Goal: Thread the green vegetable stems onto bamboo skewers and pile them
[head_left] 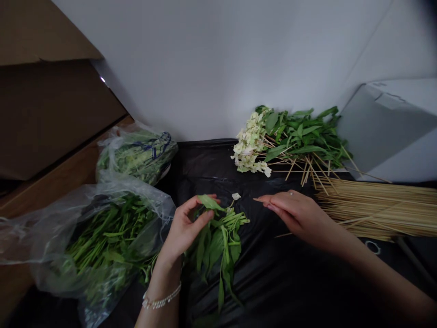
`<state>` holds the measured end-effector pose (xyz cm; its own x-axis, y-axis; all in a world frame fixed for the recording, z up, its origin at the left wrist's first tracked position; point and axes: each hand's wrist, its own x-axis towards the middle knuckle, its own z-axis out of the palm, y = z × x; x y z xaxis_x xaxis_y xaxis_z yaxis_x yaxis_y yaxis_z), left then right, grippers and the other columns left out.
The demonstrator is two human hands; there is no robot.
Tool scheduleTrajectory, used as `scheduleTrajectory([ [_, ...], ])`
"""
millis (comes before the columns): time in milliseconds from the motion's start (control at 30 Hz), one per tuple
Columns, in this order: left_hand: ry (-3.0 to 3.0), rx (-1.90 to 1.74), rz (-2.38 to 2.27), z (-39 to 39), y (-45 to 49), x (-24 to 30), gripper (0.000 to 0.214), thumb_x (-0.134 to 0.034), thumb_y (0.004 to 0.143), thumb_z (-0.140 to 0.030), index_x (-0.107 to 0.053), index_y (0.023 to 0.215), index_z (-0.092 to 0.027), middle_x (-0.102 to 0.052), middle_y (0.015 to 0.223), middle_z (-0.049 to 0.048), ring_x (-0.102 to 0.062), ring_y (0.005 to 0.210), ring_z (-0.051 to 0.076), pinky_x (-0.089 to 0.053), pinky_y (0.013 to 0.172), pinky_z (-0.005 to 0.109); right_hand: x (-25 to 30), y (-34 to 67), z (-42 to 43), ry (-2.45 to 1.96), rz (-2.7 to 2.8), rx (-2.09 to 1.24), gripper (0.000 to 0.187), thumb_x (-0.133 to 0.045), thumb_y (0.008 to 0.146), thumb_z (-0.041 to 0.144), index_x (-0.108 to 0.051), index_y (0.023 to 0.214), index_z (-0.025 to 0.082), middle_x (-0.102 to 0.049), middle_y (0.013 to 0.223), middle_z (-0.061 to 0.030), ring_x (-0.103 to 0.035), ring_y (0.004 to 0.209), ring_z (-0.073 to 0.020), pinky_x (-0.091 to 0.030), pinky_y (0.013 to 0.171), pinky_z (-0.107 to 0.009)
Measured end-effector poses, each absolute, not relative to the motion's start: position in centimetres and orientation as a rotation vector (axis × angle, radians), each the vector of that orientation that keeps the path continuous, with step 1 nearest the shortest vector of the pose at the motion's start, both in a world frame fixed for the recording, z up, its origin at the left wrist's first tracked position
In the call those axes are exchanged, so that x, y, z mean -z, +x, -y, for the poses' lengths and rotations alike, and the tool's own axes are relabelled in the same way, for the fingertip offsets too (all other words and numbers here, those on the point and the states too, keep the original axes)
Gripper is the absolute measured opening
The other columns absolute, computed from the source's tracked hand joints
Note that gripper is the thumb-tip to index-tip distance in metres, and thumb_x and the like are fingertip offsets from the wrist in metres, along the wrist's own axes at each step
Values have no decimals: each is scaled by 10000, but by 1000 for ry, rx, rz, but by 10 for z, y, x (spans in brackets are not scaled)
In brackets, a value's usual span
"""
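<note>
Looking down from the person's head, two bare hands work over a black plastic sheet [273, 278]. At the centre is a loose bunch of leafy green stems [218, 246], its lower leaves spread over the sheet. Clock directions here start from that bunch, with 12 o'clock at the far wall.

The left grip [184, 228] sits at 9 to 10 o'clock and is closed on the bunch, with thumb and fingers curled together around its upper stems and one broad leaf showing at the top of the hold. A beaded, pearl-like bracelet [161, 297] circles that wrist. The right grip [300, 216] sits at 3 o'clock and is open, its fingers straight and together, with a ring [291, 193] on one (the fingertips point toward the bunch but do not touch it). A small white scrap [236, 196] lies between the hands.

Just beside the right grip is a wide bundle of thin wooden skewers [375, 209]. At 1 to 2 o'clock, more skewers lie fanned under green leaves and pale flowers [251, 141]. Two clear plastic bags of greens [112, 237] sit at 9 to 10 o'clock. A white wall [218, 68] rises behind.
</note>
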<state>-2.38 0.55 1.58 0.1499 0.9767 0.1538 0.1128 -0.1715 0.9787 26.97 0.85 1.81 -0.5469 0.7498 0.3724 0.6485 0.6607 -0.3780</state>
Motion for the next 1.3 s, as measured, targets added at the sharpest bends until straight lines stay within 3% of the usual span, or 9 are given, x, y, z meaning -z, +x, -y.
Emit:
scheduleTrajectory([
  [100,1076,-1242,-1038,-7,-17,-8,223,-762,769,-365,-722,883,-178,-747,783,55,-679,700,157,-525,671,244,-19,268,-7,-1074,2387,-230,299,-394,998,203,-598,1215,177,-715,1146,-59,-673,980,-191,-528,841,-386],
  [167,812,-1247,-996,-8,-12,-5,285,-813,708,-365,-714,901,-180,-733,723,26,-663,636,136,-515,605,218,-18,267,-6,-1059,2379,-202,325,-384,997,198,-585,1248,155,-714,1147,-77,-675,973,-194,-543,828,-375],
  [267,603,-1197,-999,-11,-5,-1,347,-859,643,-333,-700,911,-181,-733,774,18,-673,703,140,-531,654,228,-17,265,-4,-1042,2378,-170,350,-383,993,192,-569,1285,133,-711,1161,-93,-687,963,-197,-562,811,-362],
  [533,998,-1394,-1137,-10,6,7,234,-818,713,-280,-615,754,-171,-647,718,-28,-579,665,71,-456,658,161,-9,262,-3,-1054,2426,-190,369,-380,1004,227,-577,1303,137,-728,1114,-104,-716,886,-187,-584,795,-345],
  [733,689,-1261,-1031,-11,4,1,347,-865,644,-306,-601,831,-183,-695,737,-4,-639,643,97,-483,584,171,-2,262,-4,-1137,2454,-153,365,-386,997,238,-604,1283,175,-735,1085,-99,-721,888,-191,-587,790,-336],
  [900,619,-1133,-984,-9,3,-2,345,-851,670,-327,-607,852,-168,-689,689,0,-619,551,79,-464,488,139,1,263,-5,-1312,2402,-87,359,-386,992,230,-620,1260,181,-734,1100,-100,-718,934,-214,-586,816,-371],
  [1100,521,-1077,-850,-9,-2,-3,253,-803,736,-208,-663,939,-152,-711,779,22,-661,626,95,-538,544,165,2,267,-7,-1455,2424,-87,333,-397,988,233,-644,1208,195,-751,1046,-94,-719,942,-228,-580,839,-414],
  [1300,483,-1077,-823,-11,-2,0,244,-792,739,-161,-695,961,-133,-735,797,35,-688,655,115,-560,552,175,-6,264,-5,-1386,2382,-193,335,-362,1000,257,-602,1224,193,-737,1090,-93,-720,909,-221,-581,792,-385],
])
